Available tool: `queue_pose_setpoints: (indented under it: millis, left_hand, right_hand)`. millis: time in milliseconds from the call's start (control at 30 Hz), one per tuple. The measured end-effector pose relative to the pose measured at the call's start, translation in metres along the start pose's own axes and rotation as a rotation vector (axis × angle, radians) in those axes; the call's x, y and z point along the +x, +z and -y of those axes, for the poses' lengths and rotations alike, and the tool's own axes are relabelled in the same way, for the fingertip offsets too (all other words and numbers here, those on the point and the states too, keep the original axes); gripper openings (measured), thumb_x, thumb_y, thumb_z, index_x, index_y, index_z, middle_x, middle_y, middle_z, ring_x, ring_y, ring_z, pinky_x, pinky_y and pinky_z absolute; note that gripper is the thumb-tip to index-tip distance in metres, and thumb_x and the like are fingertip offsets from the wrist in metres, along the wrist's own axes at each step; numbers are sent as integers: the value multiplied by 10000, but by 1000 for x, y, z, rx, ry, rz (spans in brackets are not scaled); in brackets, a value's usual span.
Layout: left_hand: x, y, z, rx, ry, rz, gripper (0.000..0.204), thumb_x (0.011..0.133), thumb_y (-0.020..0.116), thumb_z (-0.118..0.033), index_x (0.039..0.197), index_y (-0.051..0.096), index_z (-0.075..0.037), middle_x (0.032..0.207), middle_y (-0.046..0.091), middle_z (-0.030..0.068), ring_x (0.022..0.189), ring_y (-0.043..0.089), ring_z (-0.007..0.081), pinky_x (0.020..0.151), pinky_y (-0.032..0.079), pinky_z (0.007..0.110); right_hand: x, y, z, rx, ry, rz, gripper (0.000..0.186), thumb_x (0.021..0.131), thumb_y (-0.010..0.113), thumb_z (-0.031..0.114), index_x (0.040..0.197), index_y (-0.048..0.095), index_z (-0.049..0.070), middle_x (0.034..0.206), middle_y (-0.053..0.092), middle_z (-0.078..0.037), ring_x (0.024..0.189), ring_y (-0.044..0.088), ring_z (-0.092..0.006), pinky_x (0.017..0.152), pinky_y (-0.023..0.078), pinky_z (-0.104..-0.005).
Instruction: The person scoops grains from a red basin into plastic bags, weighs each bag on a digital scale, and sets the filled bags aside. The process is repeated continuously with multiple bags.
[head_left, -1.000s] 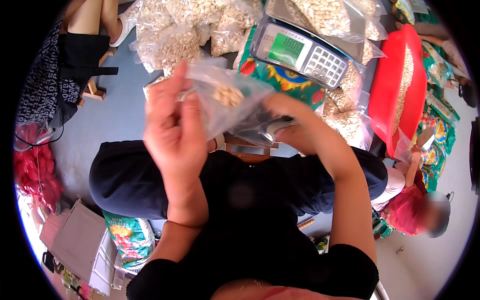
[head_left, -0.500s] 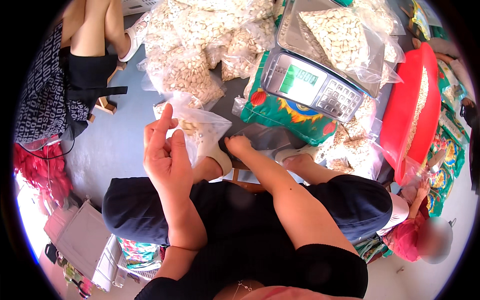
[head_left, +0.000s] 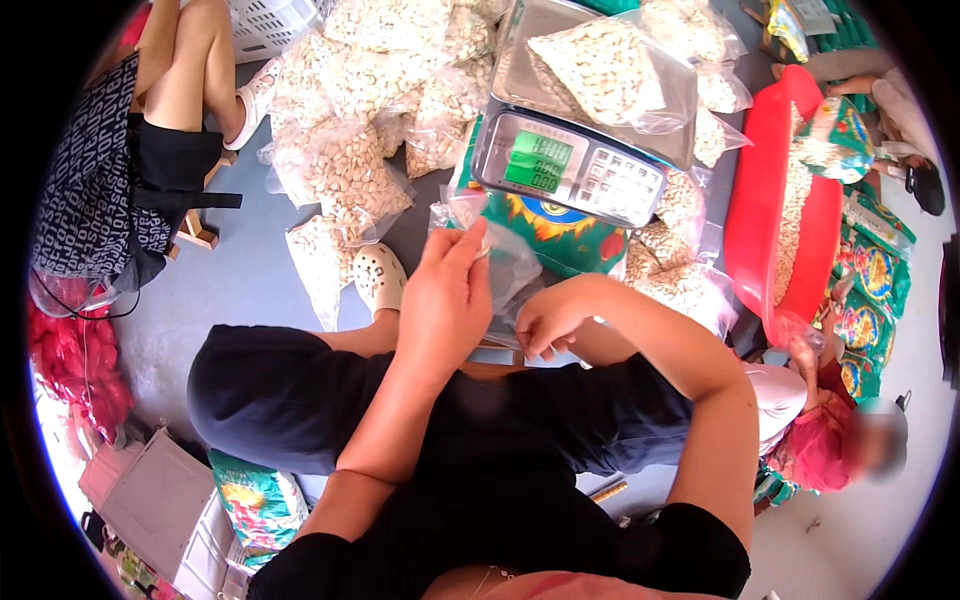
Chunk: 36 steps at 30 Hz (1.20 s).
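Near the middle, my left hand (head_left: 443,300) is closed on a clear plastic bag (head_left: 507,258) by its upper part, with thumb and fingers pinched. To its right, my right hand (head_left: 548,322) has curled fingers beside the lower part of the bag; what they hold, if anything, is unclear. A green printed sack (head_left: 565,255) lies beyond the bag, under a digital scale (head_left: 615,190). A filled bag of pale flat seeds (head_left: 590,65) rests on the scale's metal pan. Beside my shoe (head_left: 378,275), another seed bag (head_left: 315,265) leans at the left.
Filled seed bags (head_left: 340,160) are piled left of the scale. A red tub (head_left: 750,230) holds seeds at the right, beside a co-worker (head_left: 805,445) in pink. Another person's legs (head_left: 195,70) are at the upper left; a white crate (head_left: 270,25) stands behind.
My left hand has moved right with the clear bag and turned its back upward. My right hand has shifted, now curled just right of the bag.
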<state>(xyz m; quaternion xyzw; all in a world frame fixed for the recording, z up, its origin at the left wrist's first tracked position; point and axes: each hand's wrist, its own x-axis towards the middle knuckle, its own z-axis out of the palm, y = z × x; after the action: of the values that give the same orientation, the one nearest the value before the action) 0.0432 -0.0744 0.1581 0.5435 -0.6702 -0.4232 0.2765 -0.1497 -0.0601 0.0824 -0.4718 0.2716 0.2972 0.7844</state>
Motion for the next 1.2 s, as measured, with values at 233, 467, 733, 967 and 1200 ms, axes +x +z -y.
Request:
queue_pose_setpoints:
  millis: [233,467,733,967,1200]
  left_hand:
    - [-31,25,-44,-146,162,183,464,800,452,57,1259,507,33,1052,552,182,866,591,350,749,482,366]
    - [-37,41,-49,-201,172,180,478,792,448,46,1268,492,38,1066,551,185,897,587,359,768,478,378]
    - [-38,117,4,11,71,339,500,788,493,-71,1280,464,18,1155,514,195,949,583,386,783,489,470]
    - [-29,137,26,51,47,341,436,771,550,-118,1183,494,11,1022,530,202,820,614,396,697,515,468]
    - [-19,137,48,31,-53,379,477,765,548,-112,1216,493,31,1041,532,210,863,601,390,721,503,474]
  right_hand:
    - [-62,80,28,116,-283,-1076,229,863,555,137,1034,589,-12,787,619,-118,675,600,-210,573,459,-305]
    - [-142,70,30,-71,-228,-1667,211,860,626,272,946,688,90,880,634,-116,776,638,-238,704,498,-337]
    - [-199,-98,4,338,-49,-1896,677,813,525,653,1222,604,120,1328,493,-183,1255,430,-338,1006,374,-355]
    - [-189,-186,13,-283,586,-1789,621,832,484,585,1090,665,51,1125,636,-191,1081,588,-353,928,448,-416]
    - [-194,-163,106,-814,-134,-2099,380,946,478,304,729,620,26,698,619,-163,675,614,-330,657,469,-415]
